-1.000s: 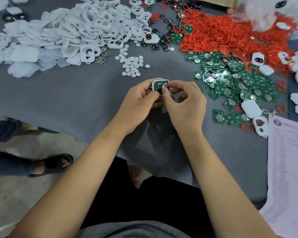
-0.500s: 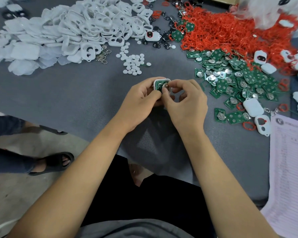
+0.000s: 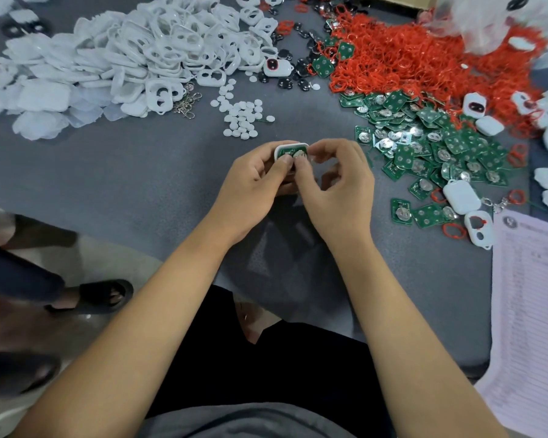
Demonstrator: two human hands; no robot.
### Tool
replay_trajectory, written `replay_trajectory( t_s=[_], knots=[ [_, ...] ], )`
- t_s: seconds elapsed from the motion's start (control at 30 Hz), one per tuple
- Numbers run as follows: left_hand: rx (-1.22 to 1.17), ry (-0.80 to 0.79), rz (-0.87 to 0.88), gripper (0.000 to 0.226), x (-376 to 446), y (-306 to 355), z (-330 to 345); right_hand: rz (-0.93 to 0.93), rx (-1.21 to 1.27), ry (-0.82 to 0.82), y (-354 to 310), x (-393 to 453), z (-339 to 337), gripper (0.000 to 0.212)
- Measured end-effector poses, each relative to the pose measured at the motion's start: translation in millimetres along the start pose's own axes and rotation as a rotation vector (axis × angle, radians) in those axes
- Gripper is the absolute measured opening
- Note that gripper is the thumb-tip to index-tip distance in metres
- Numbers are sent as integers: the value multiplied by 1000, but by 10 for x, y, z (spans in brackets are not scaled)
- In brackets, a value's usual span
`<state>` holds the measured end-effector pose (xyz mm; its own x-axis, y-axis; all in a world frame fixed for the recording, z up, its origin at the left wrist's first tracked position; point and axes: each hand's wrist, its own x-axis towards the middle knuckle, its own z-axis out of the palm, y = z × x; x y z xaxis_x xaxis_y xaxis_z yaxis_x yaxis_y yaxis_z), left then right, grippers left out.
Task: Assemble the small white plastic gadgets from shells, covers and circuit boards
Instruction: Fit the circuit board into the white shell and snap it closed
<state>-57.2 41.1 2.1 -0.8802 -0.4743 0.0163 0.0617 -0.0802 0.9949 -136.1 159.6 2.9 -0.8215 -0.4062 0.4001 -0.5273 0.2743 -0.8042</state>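
A small white shell point(image 3: 290, 147) with a green circuit board point(image 3: 292, 152) seated inside it is held above the grey table point(image 3: 140, 172). My left hand point(image 3: 253, 180) grips the shell from the left, its thumb lying on the board. My right hand point(image 3: 337, 181) pinches the shell's right end, with the thumb pressing on the board beside the left thumb. A heap of white shells and covers point(image 3: 133, 58) lies at the far left. Green circuit boards point(image 3: 424, 143) are piled to the right.
Red rubber rings point(image 3: 408, 58) form a mound at the far right. Small white discs point(image 3: 244, 116) lie just beyond my hands, black buttons point(image 3: 298, 74) further back. Finished white gadgets point(image 3: 459, 196) and a printed sheet point(image 3: 532, 311) sit at the right edge. A person's sandalled foot point(image 3: 102, 295) stands left, below the table.
Both thumbs have shifted slightly on the board while my hands keep holding the shell in the same spot.
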Motion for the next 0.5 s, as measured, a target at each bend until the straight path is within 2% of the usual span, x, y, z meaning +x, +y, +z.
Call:
replay_trajectory(
  t_s=[0.13, 0.5],
  knots=[
    [-44, -11, -18, 29, 12, -31, 6, 148, 229, -79, 55, 64, -49, 19],
    [26, -80, -11, 34, 37, -15, 1, 431, 549, -369, 161, 238, -190, 8]
  ],
)
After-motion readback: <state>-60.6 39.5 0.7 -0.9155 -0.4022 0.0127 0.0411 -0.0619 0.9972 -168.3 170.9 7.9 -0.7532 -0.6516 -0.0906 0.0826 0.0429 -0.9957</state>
